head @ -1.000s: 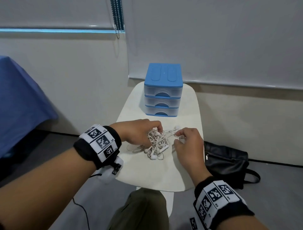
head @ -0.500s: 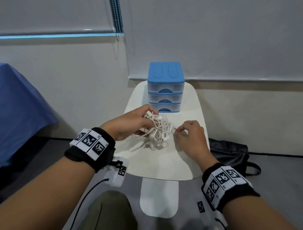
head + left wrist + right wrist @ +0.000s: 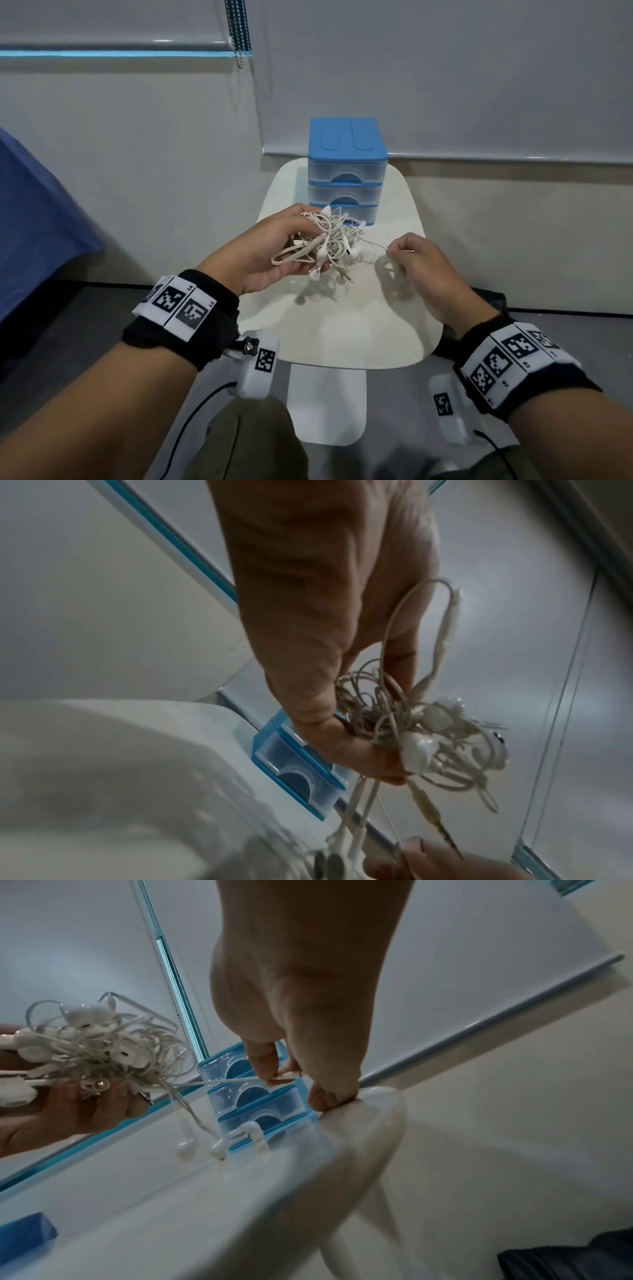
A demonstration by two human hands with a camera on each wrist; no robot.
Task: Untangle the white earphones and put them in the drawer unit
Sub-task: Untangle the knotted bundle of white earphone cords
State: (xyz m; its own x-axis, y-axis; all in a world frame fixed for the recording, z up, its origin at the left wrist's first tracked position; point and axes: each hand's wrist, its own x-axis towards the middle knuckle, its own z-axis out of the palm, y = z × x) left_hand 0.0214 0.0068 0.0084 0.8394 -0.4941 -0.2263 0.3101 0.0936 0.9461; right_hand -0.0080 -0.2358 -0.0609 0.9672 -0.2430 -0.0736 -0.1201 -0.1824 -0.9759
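I read no brand on anything here; the only markings are the black-and-white square code tags on the black wristbands (image 3: pixel 185 308), with small characters beside them too small to make out.

My left hand (image 3: pixel 274 246) holds the tangled bundle of white wired earphones (image 3: pixel 329 240) lifted clear of the pale cream rounded counter (image 3: pixel 342 329), its fingers (image 3: pixel 363 753) curled under and around the knot of cable. Several earbuds hang from the clump, and in the right wrist view two of them (image 3: pixel 202 1148) dangle down to just above the counter surface. A metal jack plug (image 3: pixel 441 829) sticks out below the bundle.

My right hand (image 3: pixel 421 270) sits just beside the bundle, thumb and forefinger pinching one white strand (image 3: pixel 236 1080) that runs taut from the knot across to them; the other fingers (image 3: pixel 329 1096) are curled, the lowest touching the counter edge.

The blue-topped plastic three-drawer unit with clear drawers (image 3: pixel 346 171) stands at the far end of the counter, all three drawers closed.

Compared with half a second ago, the bundle is higher in my left hand and tilted more toward me, and the right hand has drawn a little further away, so the pinched strand is stretched longer. A second ago the tangle lay on the counter under both hands.

A black bag (image 3: pixel 575 1259) lies on the floor to the right.
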